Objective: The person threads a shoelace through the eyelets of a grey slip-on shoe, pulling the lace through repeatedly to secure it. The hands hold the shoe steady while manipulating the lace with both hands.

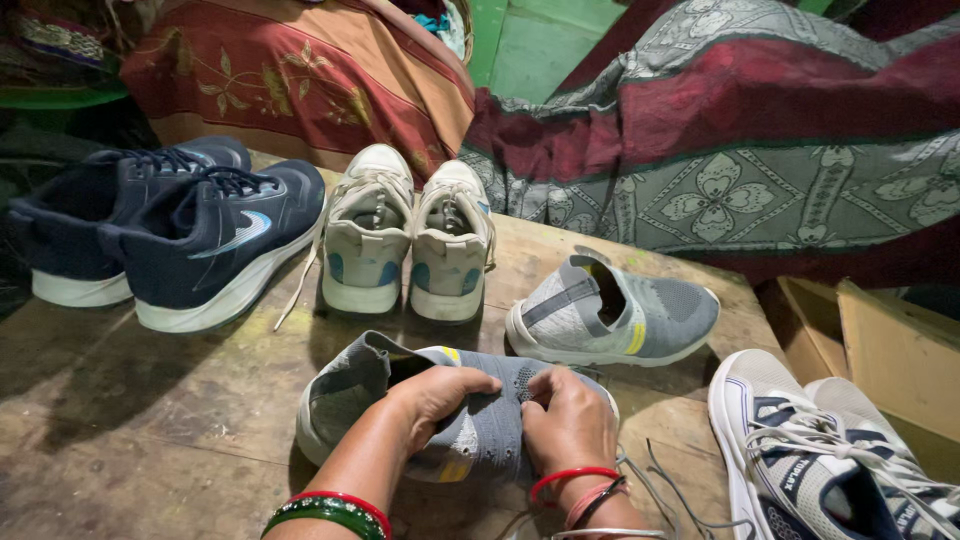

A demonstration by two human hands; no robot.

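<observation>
Gripping the grey knit shoe (pixel 455 410) at bench (pixel 150 420) front, both hands closed on its upper: left hand (pixel 435 392) over the collar, right hand (pixel 567 415) pinching near the toe. Best keep sole flat w/ thumbs steady; its mate (pixel 612 315) lies just behind.

Near-left wooden floor (pixel 130 420) is sitting open; navy sneakers (pixel 190 235), white pair (pixel 410 240) and grey shoe (pixel 615 315) are crowding the far side, laced sneakers (pixel 820 450) blocking right.

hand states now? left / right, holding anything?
Left hand: closed, gripping the grey knit shoe over its upper.
Right hand: closed, pinching the same shoe's knit near the toe.
</observation>
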